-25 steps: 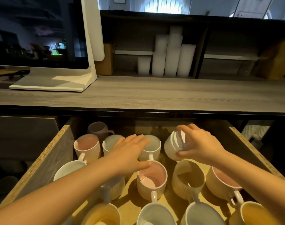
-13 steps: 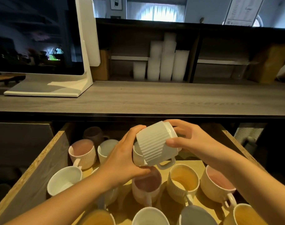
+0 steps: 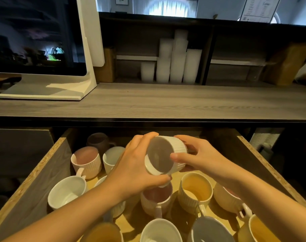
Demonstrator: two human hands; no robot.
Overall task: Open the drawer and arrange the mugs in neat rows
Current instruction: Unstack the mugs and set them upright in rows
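The drawer [image 3: 49,161] stands pulled out below the counter, holding several ribbed mugs. A white ribbed mug [image 3: 163,155] is lifted above the drawer's middle, tipped on its side with its flat base facing me. My left hand [image 3: 134,170] grips its left side and rim. From the right, my right hand [image 3: 199,154] holds it with thumb on the base edge. Under them sit a pink-lined mug [image 3: 156,198] and a yellow-lined mug [image 3: 195,190]. The held mug's handle is hidden.
A grey wooden counter [image 3: 166,102] overhangs the drawer's back. A white monitor stand [image 3: 44,93] sits on it at left, and stacked white cups [image 3: 173,63] fill the shelf behind. More mugs line the drawer's left side [image 3: 86,160] and front edge [image 3: 161,231].
The white mug has been turned in both hands, from ribbed side and handle showing to its base facing me. My left hand went from reaching flat over the mugs to gripping it.
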